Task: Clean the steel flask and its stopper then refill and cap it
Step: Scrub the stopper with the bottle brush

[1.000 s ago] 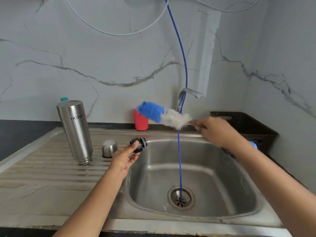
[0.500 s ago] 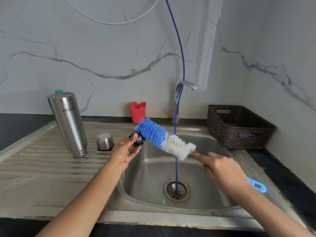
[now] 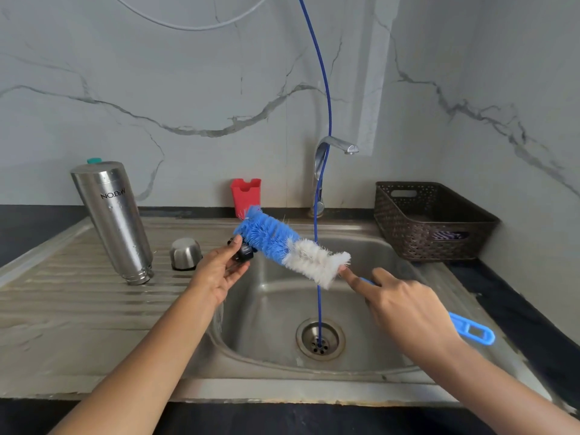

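Over the sink [image 3: 270, 350], a person's right hand [image 3: 405, 312] grips the blue handle of a bottle brush [image 3: 292, 246], forefinger stretched along the shaft toward the white bristles. The left hand [image 3: 216, 271], above the basin's left rim, pinches the black stopper [image 3: 243, 251] between thumb and fingers; the brush's blue bristle end touches it. Left of the basin, on the drainboard, the flask [image 3: 113, 218] stands upside down, tilted, with its steel cap [image 3: 185, 254] beside it. A thin blue hose [image 3: 320, 215] hangs into the drain. Behind the basin stand a tap [image 3: 326, 158] and red holder [image 3: 246, 194]; a brown basket [image 3: 433, 221] sits to its right.
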Demonstrator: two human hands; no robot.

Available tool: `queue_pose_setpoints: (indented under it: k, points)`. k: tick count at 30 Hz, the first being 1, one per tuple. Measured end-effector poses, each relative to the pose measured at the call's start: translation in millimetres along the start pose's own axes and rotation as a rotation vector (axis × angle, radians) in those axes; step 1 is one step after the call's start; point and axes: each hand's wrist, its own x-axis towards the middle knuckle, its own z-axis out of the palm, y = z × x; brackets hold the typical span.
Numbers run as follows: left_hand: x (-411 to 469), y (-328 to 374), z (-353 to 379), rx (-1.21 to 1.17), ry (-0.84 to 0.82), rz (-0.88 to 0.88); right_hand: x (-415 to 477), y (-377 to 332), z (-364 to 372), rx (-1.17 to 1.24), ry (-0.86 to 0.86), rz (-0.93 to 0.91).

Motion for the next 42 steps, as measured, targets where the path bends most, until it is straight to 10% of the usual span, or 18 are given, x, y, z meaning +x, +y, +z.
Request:
queue_pose_setpoints:
  k: [42]
  points:
    - [3.8, -11.2, -0.8, 0.605, -0.057, 0.549, 14.4, 35.9, -25.3, 0.307, -0.293, 0.111]
